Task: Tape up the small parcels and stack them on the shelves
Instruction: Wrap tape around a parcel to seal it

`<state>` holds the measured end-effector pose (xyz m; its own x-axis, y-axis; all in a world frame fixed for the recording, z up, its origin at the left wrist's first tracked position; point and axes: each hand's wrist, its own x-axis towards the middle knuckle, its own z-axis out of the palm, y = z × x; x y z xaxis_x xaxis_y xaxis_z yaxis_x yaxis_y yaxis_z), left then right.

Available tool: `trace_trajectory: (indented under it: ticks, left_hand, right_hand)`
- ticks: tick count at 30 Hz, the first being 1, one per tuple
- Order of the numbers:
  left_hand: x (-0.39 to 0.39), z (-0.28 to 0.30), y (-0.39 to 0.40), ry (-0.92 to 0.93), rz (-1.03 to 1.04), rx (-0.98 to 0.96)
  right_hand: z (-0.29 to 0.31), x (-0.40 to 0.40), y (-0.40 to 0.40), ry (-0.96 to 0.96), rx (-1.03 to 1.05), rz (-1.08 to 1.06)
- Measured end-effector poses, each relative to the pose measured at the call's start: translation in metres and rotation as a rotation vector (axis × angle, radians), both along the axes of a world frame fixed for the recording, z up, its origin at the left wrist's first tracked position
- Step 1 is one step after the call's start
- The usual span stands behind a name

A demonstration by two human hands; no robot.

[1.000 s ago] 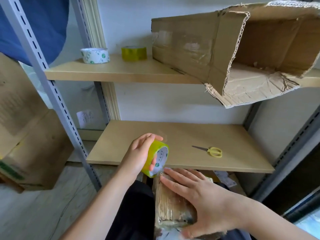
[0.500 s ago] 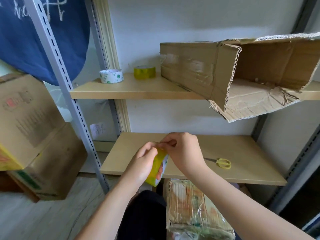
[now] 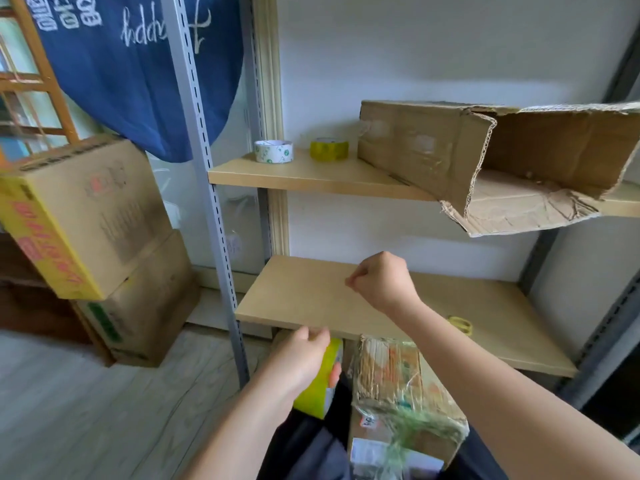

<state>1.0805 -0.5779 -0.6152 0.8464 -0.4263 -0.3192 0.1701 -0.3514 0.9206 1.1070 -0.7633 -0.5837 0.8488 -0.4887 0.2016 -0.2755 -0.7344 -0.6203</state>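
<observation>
The right hand (image 3: 382,284) has risen toward twelve o'clock, fingers pinched on what is likely the tape end, away from the yellow tape roll (image 3: 320,379) gripped by the left hand (image 3: 299,362). A strip seems ready for the small parcel (image 3: 398,393) on the lap at six o'clock.

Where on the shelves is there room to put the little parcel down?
The lower shelf is mostly bare wood: free from its left edge to the right hand above it, with only the yellow scissors near the front right. The upper shelf is crowded: white tape roll, yellow tape roll and the big open box.
</observation>
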Motion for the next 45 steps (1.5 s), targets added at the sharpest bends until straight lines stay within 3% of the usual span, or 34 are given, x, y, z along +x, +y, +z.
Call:
trace_trajectory:
  ticks: [2,7,11,17,23,27,30,32,34,36,38,45]
  left_hand:
    - [-0.020,-0.006,0.010,0.138,-0.021,-0.062]
    - [-0.047,-0.027,0.016,0.149,-0.056,-0.038]
    - [-0.056,-0.028,0.024,0.335,-0.041,-0.130]
    - [-0.060,-0.041,0.010,0.363,-0.006,-0.075]
    - [-0.059,-0.057,-0.012,0.465,0.023,-0.056]
    - [-0.061,-0.066,-0.015,0.409,-0.015,-0.018]
    - [-0.059,-0.070,-0.013,0.368,-0.045,-0.027]
    - [-0.058,-0.071,-0.012,0.358,-0.060,-0.054]
    - [-0.057,-0.074,-0.011,0.355,-0.059,-0.105]
    - [-0.057,-0.076,-0.013,0.371,-0.057,-0.173]
    - [-0.059,-0.076,-0.016,0.405,-0.029,-0.235]
    - [-0.069,-0.068,-0.015,0.265,0.019,-0.167]
  right_hand:
    - [0.003,0.000,-0.014,0.023,-0.045,-0.019]
    - [-0.006,-0.011,-0.020,0.277,-0.049,0.105]
    - [-0.017,-0.016,-0.018,0.307,0.061,0.121]
    - [-0.032,-0.014,-0.020,0.346,-0.008,0.128]
    - [-0.057,-0.015,-0.031,0.504,0.173,0.069]
    - [-0.057,-0.020,-0.035,0.563,0.029,0.173]
    - [-0.051,-0.020,-0.041,0.665,-0.203,0.159]
    - [-0.050,-0.021,-0.038,0.591,-0.376,0.152]
    - [-0.053,-0.028,-0.024,0.395,-0.478,0.238]
    - [-0.060,-0.039,-0.005,0.349,-0.394,0.364]
    - [-0.070,-0.053,0.012,0.480,-0.319,0.438]
    - [-0.073,-0.039,0.025,0.693,-0.411,0.374]
